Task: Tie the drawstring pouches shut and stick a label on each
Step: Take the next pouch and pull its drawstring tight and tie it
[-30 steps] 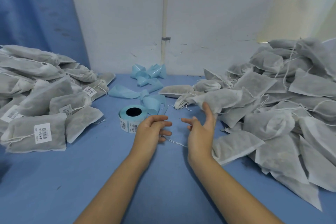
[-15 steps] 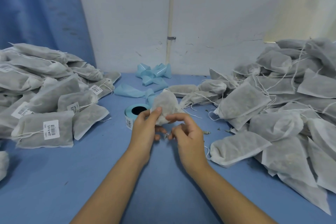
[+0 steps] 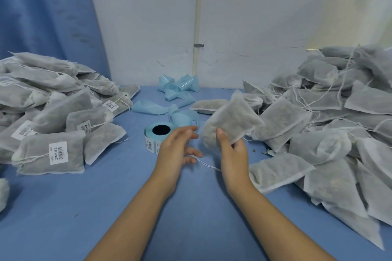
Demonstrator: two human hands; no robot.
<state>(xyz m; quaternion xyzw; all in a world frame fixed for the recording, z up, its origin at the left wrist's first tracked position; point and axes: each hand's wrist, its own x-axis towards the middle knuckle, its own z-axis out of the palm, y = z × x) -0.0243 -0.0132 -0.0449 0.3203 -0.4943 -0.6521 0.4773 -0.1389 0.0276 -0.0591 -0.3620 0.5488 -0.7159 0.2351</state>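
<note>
My right hand (image 3: 230, 150) grips a grey drawstring pouch (image 3: 231, 119) by its gathered lower end and holds it tilted above the blue table (image 3: 84, 207). A white drawstring (image 3: 206, 164) trails from the pouch toward my left hand (image 3: 178, 148), whose lower fingers seem to catch the string while the upper fingers are spread. Just behind my left hand sits the label roll (image 3: 158, 136), light blue with barcode labels on its side.
A pile of labelled pouches (image 3: 48, 116) lies at the left. A larger heap of unlabelled pouches (image 3: 331, 125) covers the right side. Spent blue backing strip (image 3: 176, 95) curls at the back by the white wall.
The pouch was held by both hands in front of the roll; now my right hand alone lifts it to the right. My left hand has let go of the pouch and spread, with the string trailing.
</note>
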